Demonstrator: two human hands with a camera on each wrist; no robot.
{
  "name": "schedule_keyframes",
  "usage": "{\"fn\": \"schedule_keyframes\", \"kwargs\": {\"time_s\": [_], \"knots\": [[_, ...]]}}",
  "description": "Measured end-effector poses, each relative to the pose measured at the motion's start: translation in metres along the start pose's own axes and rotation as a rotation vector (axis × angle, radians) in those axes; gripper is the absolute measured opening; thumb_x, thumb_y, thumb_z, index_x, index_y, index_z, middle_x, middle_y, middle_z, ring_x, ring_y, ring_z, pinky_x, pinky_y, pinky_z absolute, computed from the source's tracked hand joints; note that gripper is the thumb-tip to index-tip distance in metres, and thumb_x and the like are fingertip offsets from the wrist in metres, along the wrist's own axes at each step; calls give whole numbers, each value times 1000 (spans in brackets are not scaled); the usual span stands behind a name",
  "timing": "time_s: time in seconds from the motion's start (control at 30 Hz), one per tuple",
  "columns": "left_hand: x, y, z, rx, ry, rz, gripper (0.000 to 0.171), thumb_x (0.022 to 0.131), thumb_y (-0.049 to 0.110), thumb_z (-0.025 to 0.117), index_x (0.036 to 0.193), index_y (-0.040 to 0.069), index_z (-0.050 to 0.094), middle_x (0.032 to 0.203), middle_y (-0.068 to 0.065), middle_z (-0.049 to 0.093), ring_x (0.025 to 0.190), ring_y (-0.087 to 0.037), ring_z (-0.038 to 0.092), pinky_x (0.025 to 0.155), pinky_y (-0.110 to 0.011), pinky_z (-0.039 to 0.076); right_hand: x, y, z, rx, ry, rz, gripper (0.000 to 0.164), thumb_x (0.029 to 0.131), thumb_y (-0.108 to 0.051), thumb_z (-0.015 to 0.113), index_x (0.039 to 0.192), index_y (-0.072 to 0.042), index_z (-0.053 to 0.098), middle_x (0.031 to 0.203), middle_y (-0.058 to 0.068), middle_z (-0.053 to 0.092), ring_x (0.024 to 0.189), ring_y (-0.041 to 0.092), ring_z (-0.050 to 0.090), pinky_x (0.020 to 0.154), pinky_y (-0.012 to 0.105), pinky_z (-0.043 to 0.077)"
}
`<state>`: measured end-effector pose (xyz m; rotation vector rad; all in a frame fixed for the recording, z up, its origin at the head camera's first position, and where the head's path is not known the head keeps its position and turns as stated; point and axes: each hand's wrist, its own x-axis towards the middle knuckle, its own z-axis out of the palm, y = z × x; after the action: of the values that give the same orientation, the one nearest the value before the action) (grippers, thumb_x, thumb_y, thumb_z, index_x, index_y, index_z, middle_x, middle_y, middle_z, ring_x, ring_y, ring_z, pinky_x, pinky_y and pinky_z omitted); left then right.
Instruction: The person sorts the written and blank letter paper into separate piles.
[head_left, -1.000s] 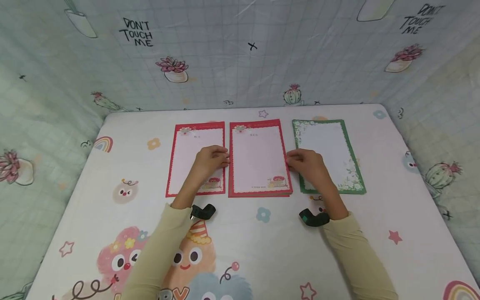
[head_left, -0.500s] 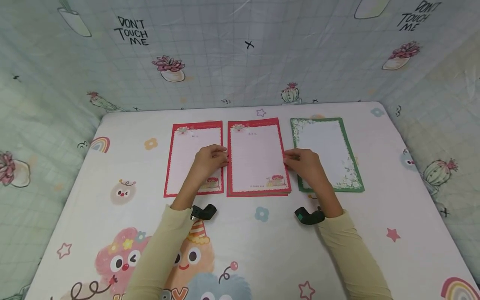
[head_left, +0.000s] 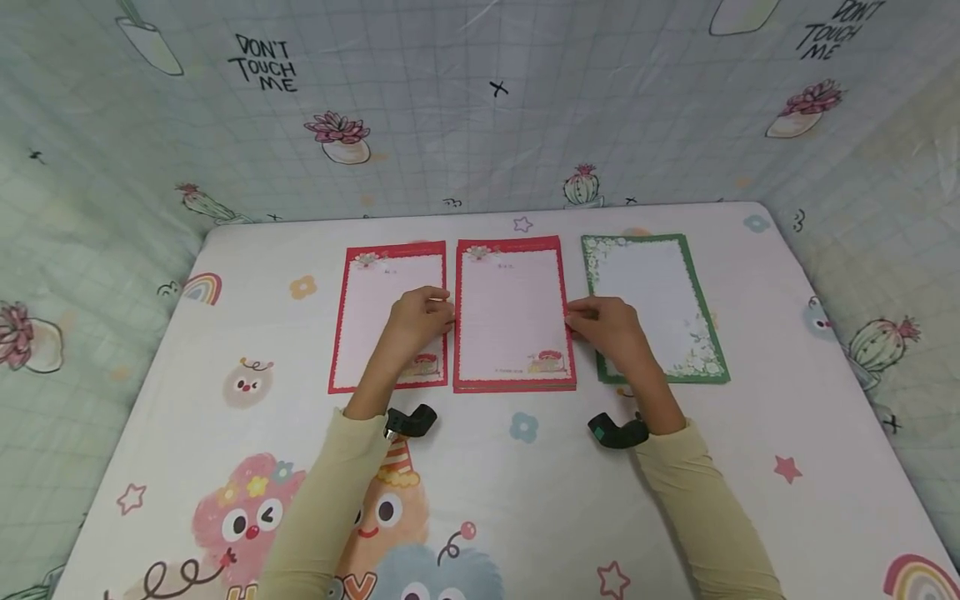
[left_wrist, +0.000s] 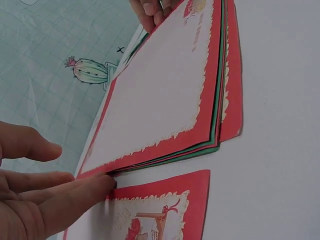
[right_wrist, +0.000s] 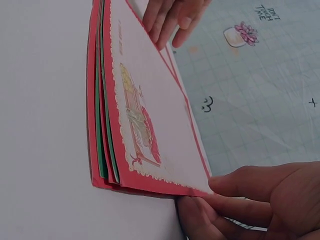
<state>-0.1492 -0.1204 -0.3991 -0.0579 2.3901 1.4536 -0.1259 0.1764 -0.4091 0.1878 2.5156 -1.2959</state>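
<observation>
A stack of red- and green-bordered paper sheets [head_left: 510,325] lies in the middle of the table, a red-bordered sheet on top. Its layered edges show in both wrist views; a lower red sheet juts out a little at the near edge. My left hand [head_left: 420,321] rests extended fingertips [left_wrist: 102,187] against the stack's left side, thumb apart from it. At the right side, my right hand [head_left: 611,325] pinches the stack's edge, with the thumb [right_wrist: 225,186] at the top face and fingers below.
Another red-bordered sheet [head_left: 363,333] lies left of the stack, partly under my left hand and forearm. A green-bordered sheet [head_left: 652,275] lies to the right, partly covered by my right hand. The tablecloth [head_left: 525,508] has printed cartoon figures; a patterned curtain [head_left: 435,108] hangs behind.
The stack's top sheet has turned slightly and its lower right corner has moved left, lining up with the sheets beneath. My right hand has moved slightly left; both hands stay at the stack's sides.
</observation>
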Motion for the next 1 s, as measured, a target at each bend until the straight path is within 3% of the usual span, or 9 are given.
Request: {"fn": "schedule_keyframes", "kwargs": {"time_s": [0.13,0.4,0.87,1.0], "knots": [[1,0,-1,-25,14,-35,41,99,10,66,135,-7,57,118,-23,69,102,-32,73,87,-40,61,1,-4,2,-31,-13,3,36,102,-18,62,132,2,65,118,20,72,97,26,74,91,39,57],[5,0,-1,-179,13,-128,43,100,12,65,137,-8,54,118,-24,69,105,-32,72,90,-38,60,3,-6,1,-103,-22,19,38,102,-19,61,134,1,63,118,20,71,100,28,71,90,38,56],[11,-1,4,-315,-25,-115,42,102,7,61,137,-13,52,120,-28,67,109,-36,70,91,-38,59,3,-3,-5,-99,28,-4,36,101,-17,60,132,1,64,111,20,72,95,29,67,76,31,53],[9,0,1,-248,-29,-116,41,102,10,60,137,-10,53,119,-26,68,108,-34,71,92,-38,59,3,0,-5,-59,13,-10,35,101,-17,60,131,1,64,112,20,72,97,29,70,78,31,52]]}}
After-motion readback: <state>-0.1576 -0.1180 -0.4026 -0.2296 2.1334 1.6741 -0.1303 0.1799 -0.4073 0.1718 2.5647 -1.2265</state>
